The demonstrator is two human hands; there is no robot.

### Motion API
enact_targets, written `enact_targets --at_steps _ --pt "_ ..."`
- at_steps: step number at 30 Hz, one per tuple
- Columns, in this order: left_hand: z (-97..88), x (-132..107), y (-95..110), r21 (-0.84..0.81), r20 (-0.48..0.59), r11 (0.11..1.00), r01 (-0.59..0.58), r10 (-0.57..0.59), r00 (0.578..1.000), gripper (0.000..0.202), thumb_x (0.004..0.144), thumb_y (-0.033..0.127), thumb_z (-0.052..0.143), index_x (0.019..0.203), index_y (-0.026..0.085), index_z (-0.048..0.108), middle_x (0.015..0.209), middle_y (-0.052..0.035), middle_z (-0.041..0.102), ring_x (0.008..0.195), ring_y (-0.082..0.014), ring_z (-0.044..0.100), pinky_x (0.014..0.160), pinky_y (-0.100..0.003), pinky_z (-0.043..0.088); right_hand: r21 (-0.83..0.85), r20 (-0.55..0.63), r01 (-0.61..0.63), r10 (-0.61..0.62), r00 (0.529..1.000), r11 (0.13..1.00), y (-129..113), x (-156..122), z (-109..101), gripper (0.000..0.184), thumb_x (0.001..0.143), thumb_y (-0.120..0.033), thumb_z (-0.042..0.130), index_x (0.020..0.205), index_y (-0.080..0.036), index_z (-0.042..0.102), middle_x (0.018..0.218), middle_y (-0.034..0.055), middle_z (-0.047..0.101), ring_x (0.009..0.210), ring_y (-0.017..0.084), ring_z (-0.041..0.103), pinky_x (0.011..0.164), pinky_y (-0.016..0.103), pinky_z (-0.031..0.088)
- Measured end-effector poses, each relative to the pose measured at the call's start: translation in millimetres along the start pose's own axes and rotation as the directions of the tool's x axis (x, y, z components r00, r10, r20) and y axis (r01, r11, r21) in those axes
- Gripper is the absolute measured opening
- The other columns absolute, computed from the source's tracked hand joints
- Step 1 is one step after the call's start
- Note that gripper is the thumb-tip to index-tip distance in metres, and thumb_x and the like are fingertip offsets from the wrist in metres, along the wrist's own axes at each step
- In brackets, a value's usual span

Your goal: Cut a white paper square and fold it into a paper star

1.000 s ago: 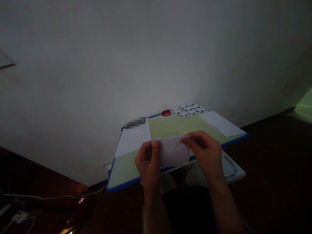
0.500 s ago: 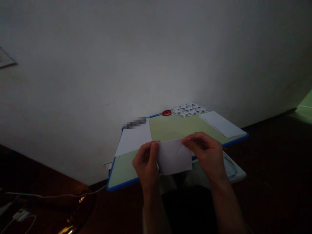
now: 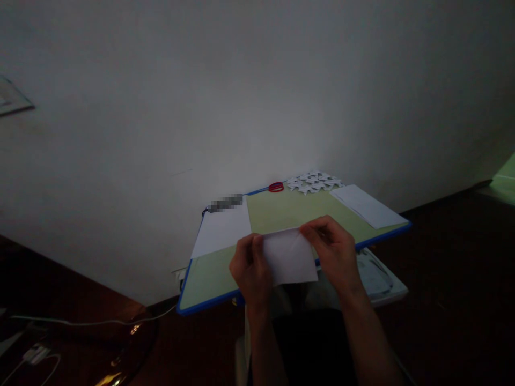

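A folded white paper (image 3: 290,257) is held up between both hands over the near edge of a small green table with a blue rim (image 3: 209,306). My left hand (image 3: 250,268) pinches the paper's left edge. Fingers of my right hand (image 3: 333,250) are closed on its upper right corner. Behind the paper, a white sheet (image 3: 222,225) lies flat on the table's left side.
At the table's far edge lie a red ring-shaped object (image 3: 276,186), a pile of several white cut-paper pieces (image 3: 314,181) and a white paper stack (image 3: 368,205). A white wall stands right behind. White cables (image 3: 80,323) run over the dark floor at left.
Both hands have shifted slightly right with the paper and drawn a little closer together. The paper's lower part now hangs a bit lower over the table edge.
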State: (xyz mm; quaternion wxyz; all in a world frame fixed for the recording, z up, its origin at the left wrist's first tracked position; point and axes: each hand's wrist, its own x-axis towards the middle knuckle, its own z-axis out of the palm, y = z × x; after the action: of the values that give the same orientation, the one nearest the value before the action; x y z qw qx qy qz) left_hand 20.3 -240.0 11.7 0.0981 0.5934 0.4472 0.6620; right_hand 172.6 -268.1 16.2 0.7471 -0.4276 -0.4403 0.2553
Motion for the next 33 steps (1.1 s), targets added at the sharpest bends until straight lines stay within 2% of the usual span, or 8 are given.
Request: enact_targets --at_steps 13,16,19,21,24,27,30,33 --pt "2.4 -4 4 -0.03 0.036 0.991 0.134 -0.133 0.99 0.027 0.099 0.044 0.06 0.09 0.02 0.068 0.056 0.0053 0.055 0.051 -0.0117 0.051 0.05 -0.021 0.035 -0.124 -0.076 0.028 -0.038 0.996 0.992 2 -4 7 0.021 0.09 -0.042 0.071 0.086 -0.021 0.071 0.081 0.0016 0.072 0.073 0.018 0.064 0.065 0.027 0.05" --pt "2.8 -3 8 0.005 -0.021 0.991 0.137 -0.137 0.99 0.028 0.1 0.046 0.059 0.092 0.02 0.066 0.058 0.0056 0.055 0.052 -0.0116 0.051 0.05 -0.021 0.035 -0.063 0.059 -0.07 0.074 0.995 0.996 -1 -3 1 0.027 0.088 -0.048 0.073 0.095 -0.022 0.072 0.077 0.0006 0.07 0.066 0.017 0.061 0.056 0.026 0.047" --pt "4.4 0 10 0.042 -0.091 0.985 0.169 -0.164 0.982 0.03 0.1 0.047 0.057 0.092 0.019 0.064 0.059 0.0047 0.057 0.051 -0.0117 0.05 0.049 -0.021 0.034 -0.055 0.304 -0.177 0.185 0.935 0.983 -2 -2 -5 0.027 0.082 -0.047 0.079 0.089 -0.022 0.074 0.074 -0.0007 0.069 0.063 0.016 0.06 0.054 0.025 0.046" --pt "5.8 2 10 0.043 -0.114 0.977 0.21 -0.204 0.972 0.032 0.1 0.049 0.056 0.092 0.019 0.063 0.058 0.0047 0.056 0.05 -0.0119 0.05 0.048 -0.021 0.034 -0.081 0.359 -0.189 0.205 0.911 0.979 0 -1 -6 0.027 0.083 -0.047 0.078 0.081 -0.02 0.074 0.072 -0.0008 0.069 0.062 0.015 0.059 0.054 0.024 0.046" --pt "6.8 4 9 -0.012 -0.094 0.962 0.273 -0.273 0.957 0.036 0.1 0.053 0.054 0.091 0.019 0.061 0.058 0.0053 0.053 0.05 -0.0119 0.047 0.047 -0.021 0.033 -0.093 0.319 -0.17 0.191 0.928 0.981 3 0 -4 0.03 0.085 -0.049 0.075 0.079 -0.019 0.075 0.067 -0.0011 0.065 0.058 0.014 0.054 0.049 0.023 0.042" --pt "6.9 4 5 -0.093 0.028 0.939 0.33 -0.329 0.944 0.042 0.098 0.059 0.054 0.084 0.02 0.059 0.057 0.0057 0.049 0.05 -0.0116 0.043 0.046 -0.021 0.031 -0.111 0.268 -0.204 0.227 0.936 0.973 6 0 -2 0.035 0.084 -0.054 0.073 0.079 -0.02 0.073 0.061 -0.003 0.057 0.053 0.013 0.048 0.042 0.022 0.037" --pt "7.3 4 0 -0.108 0.112 0.943 0.315 -0.303 0.946 0.051 0.096 0.061 0.057 0.067 0.02 0.05 0.057 0.0052 0.042 0.052 -0.0109 0.04 0.047 -0.021 0.032 -0.124 0.207 -0.235 0.257 0.944 0.964 10 0 -2 0.039 0.085 -0.059 0.071 0.077 -0.021 0.071 0.056 -0.0046 0.049 0.05 0.013 0.044 0.038 0.022 0.036" --pt "8.0 4 -1 -0.102 0.089 0.957 0.272 -0.263 0.961 0.053 0.096 0.061 0.059 0.064 0.019 0.05 0.058 0.0048 0.041 0.054 -0.0107 0.039 0.048 -0.021 0.032 -0.14 0.197 -0.2 0.225 0.954 0.97 13 1 -2 0.041 0.088 -0.06 0.067 0.079 -0.021 0.071 0.058 -0.0039 0.051 0.051 0.014 0.045 0.039 0.023 0.036"
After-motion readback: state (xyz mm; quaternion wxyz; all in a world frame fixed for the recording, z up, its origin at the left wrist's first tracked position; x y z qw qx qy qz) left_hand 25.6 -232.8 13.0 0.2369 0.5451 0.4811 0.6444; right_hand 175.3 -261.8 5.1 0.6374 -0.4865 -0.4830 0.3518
